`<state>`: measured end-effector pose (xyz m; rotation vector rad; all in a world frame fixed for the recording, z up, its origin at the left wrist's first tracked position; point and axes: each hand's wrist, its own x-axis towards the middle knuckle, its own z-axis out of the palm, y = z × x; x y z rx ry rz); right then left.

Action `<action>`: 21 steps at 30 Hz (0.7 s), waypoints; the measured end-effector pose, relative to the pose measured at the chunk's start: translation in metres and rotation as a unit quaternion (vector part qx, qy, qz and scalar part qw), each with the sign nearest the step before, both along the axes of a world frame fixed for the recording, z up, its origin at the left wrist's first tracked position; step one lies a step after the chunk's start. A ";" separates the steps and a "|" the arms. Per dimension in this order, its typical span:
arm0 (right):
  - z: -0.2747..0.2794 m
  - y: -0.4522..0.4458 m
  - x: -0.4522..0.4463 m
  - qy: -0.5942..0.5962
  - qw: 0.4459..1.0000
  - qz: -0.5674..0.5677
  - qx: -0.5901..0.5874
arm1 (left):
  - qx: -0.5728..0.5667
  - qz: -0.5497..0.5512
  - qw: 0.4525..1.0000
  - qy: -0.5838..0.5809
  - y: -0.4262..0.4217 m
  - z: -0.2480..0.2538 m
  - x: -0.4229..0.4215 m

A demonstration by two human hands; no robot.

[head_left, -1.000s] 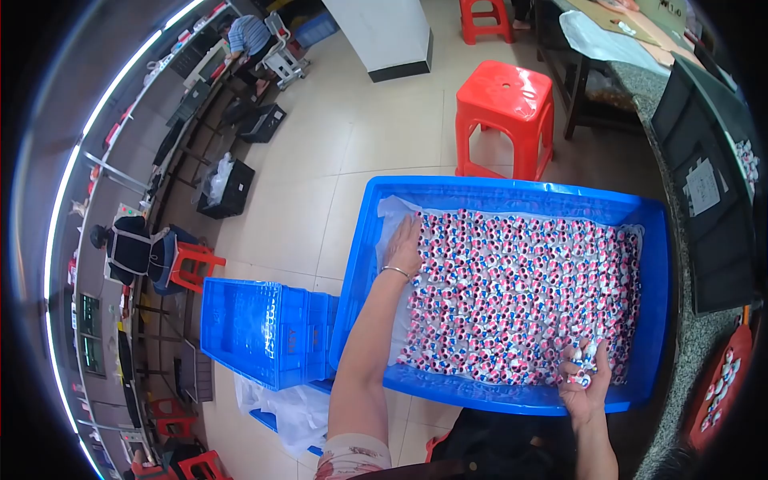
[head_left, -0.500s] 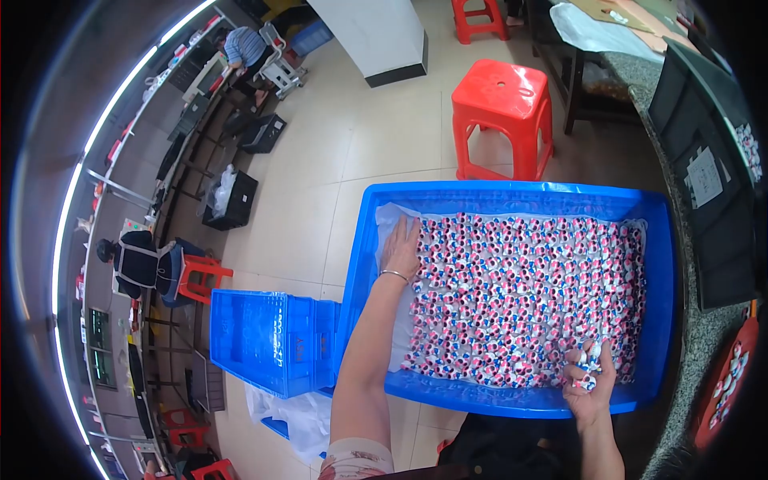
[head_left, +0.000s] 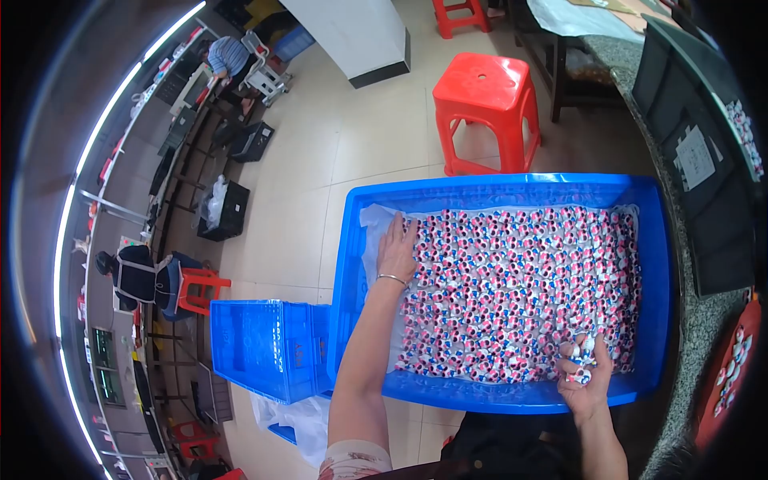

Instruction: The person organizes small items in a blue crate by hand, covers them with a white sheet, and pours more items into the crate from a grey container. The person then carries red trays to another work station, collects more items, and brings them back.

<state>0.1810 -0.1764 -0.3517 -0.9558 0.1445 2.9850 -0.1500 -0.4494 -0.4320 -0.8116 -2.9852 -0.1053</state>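
A large blue bin (head_left: 512, 186) holds rows of small white, pink and blue painted pieces (head_left: 512, 288) on a white liner sheet (head_left: 374, 228). Along the left edge of the rows lies my left hand (head_left: 397, 254), fingers spread over the liner and touching the outermost pieces, with a bangle at its wrist. My right hand (head_left: 586, 376), palm up at the bin's lower right, has its fingers curled round several of the same pieces.
Stacked blue crates (head_left: 264, 348) stand left of the bin, a red stool (head_left: 484, 84) beyond it. On the right are a speckled counter (head_left: 694, 344), a black tray (head_left: 680, 160) and a red tray of pieces (head_left: 724, 384). Two people sit at the left benches.
The fingers of my left hand have spread apart along the liner. My right hand still holds its pieces. The view has shifted slightly.
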 end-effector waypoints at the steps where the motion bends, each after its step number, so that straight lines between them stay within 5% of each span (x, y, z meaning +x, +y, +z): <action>1: -0.001 0.002 0.000 0.003 1.000 0.002 -0.002 | -0.002 -0.013 1.000 0.007 0.003 0.001 0.003; 6: -0.001 0.006 -0.001 0.018 1.000 0.008 -0.011 | 0.012 0.025 0.999 -0.024 0.010 0.008 0.005; 21: 0.004 0.014 0.005 0.051 0.998 0.016 -0.018 | 0.025 -0.082 0.995 0.047 0.054 0.009 0.031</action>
